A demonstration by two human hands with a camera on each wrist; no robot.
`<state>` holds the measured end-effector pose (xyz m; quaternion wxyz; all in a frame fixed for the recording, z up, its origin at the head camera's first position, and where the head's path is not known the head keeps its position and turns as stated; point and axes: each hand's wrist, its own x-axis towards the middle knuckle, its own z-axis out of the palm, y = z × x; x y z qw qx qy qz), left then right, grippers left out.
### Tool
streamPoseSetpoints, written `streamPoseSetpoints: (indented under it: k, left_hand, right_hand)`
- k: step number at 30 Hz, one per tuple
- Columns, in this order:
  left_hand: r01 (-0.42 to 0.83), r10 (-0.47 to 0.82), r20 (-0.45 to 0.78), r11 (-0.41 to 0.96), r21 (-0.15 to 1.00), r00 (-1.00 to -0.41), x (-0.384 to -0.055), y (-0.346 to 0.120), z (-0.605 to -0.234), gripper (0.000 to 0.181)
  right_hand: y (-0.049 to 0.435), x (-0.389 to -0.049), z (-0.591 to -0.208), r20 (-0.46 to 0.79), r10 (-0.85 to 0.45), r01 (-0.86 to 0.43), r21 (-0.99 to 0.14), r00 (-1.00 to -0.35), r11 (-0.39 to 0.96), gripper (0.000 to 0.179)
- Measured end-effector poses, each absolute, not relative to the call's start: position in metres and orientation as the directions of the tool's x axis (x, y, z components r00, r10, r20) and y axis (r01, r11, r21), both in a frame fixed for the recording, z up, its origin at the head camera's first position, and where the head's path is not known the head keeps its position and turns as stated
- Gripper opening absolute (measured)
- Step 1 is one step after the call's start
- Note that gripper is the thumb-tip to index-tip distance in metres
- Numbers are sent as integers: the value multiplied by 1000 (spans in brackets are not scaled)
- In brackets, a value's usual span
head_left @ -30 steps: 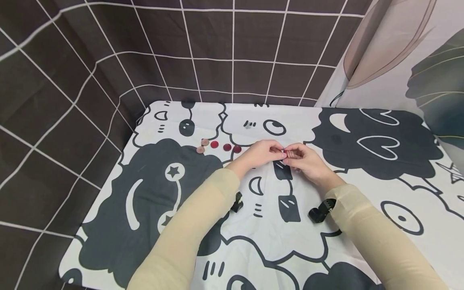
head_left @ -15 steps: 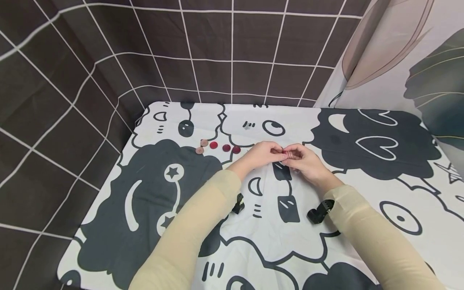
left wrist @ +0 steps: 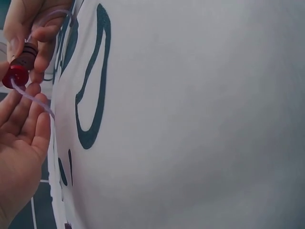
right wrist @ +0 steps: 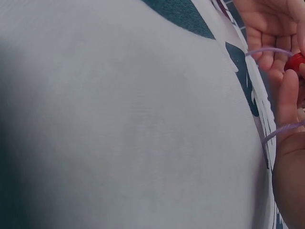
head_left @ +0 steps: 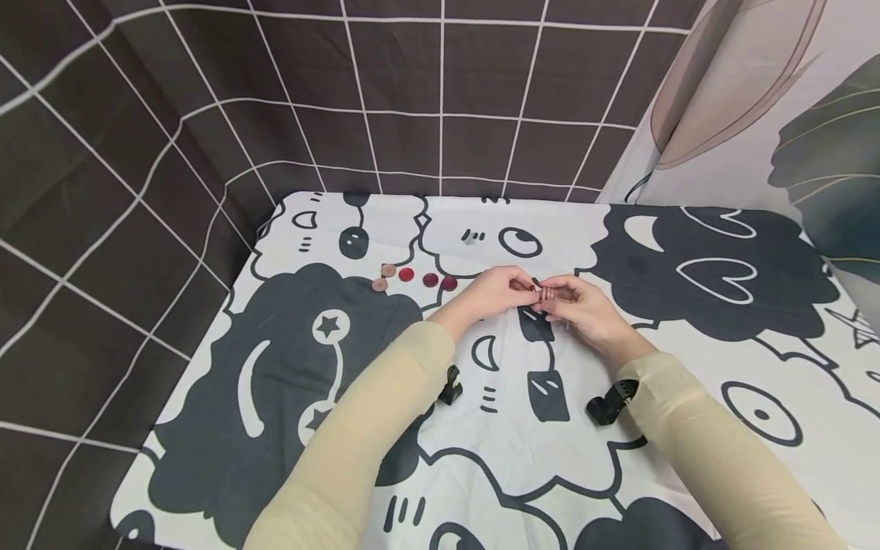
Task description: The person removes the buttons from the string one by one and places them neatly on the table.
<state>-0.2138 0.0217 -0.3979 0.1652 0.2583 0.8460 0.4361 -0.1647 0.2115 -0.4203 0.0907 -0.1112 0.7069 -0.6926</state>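
Observation:
My left hand [head_left: 505, 292] and right hand [head_left: 580, 307] meet fingertip to fingertip over the cloth. A red button [left wrist: 17, 77] on a pale purple cord [left wrist: 35, 100] is at the left fingertips, which pinch it. Against it sits a short stack of brownish buttons [left wrist: 28, 53], held between the right thumb and fingers. The cord comes out of the red button's front and also trails past the right hand. In the right wrist view only part of the red button [right wrist: 295, 62] shows; fingers hide the stack there.
Left of the hands lie two pinkish-tan buttons [head_left: 388, 270], a bright red button [head_left: 406, 274] and two dark red buttons [head_left: 430, 280], loosely in a row. A black-and-white patterned cloth [head_left: 495, 443] covers the surface. Dark checked fabric [head_left: 406, 145] stands behind and at the left.
Both hands stay at nearly the same place. The right fingertips have shifted slightly back from the left ones, and more of the buttons between them now shows.

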Motion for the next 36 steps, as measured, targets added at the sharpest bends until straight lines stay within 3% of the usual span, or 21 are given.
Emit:
streamPoseSetpoints:
  k: [4,11,18,36]
  left_hand:
    - [289,585,-60,484,826,-809,-214,21,-398,21]
    - [286,578,-56,482,828,-814,-213,18,-398,21]
    - [279,578,-70,492,824,-813,-214,15,-397,25]
    - [275,559,-60,495,824,-827,-217,5,-398,20]
  right_hand:
    - [213,-165,-420,20,-295,-18,-1000,-955,-7,40]
    - [213,-164,-415,-43,-229,15,-993,-973,119,37]
    - [212,-163,-416,5,-210,-37,-988,-978,149,35]
    - [217,-164,-418,-24,-178,-18,-972,-984,235,37]
